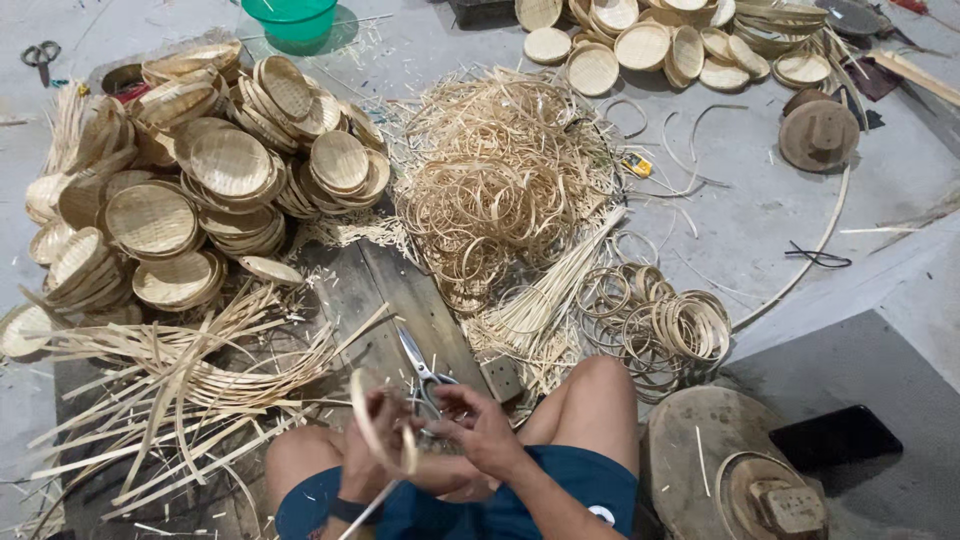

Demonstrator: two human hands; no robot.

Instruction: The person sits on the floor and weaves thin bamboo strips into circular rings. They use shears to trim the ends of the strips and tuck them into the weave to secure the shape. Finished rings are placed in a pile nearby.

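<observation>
I observe both hands working above the near end of the wooden board [400,290]: the left hand [365,450] is closed on a bent bamboo strip [362,410], and the right hand [475,425] pinches the same strip. Scissors [420,365] lie on the board just beyond the fingers, with stacked woven trays [230,165] at its far left corner and loose bamboo rings [660,320] to its right

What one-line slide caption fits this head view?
Seated person's left hand and right hand bend a bamboo strip beside scissors, woven trays and bamboo rings.
</observation>
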